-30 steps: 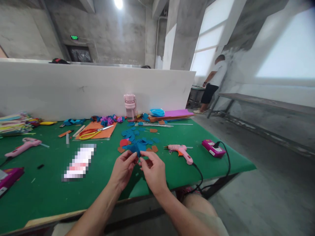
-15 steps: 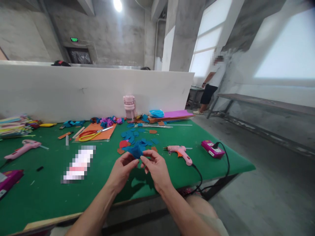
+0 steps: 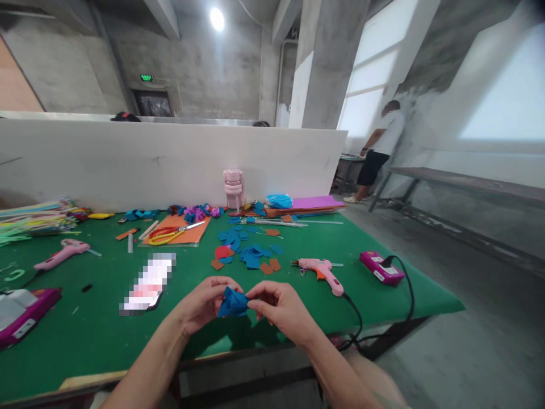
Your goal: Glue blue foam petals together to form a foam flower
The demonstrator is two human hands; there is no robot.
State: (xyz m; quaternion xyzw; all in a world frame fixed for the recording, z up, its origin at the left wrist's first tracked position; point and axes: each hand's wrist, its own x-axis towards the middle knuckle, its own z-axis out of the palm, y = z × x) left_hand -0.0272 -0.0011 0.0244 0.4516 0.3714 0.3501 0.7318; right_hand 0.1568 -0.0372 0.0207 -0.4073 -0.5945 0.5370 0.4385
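The blue piece [image 3: 233,303] has come nearer — left hand [image 3: 206,304] and right hand [image 3: 283,307] pinching it.

Pink bottle [image 3: 234,190] (upright), white partition [image 3: 179,165].

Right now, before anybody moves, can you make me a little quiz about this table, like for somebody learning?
1. What colour is the folded piece in the left hand? A: red. B: blue. C: yellow.
2. True or false: the right hand is holding scissors.
3. How many pink glue guns lie on the green table?

Key: 1 B; 2 false; 3 two.
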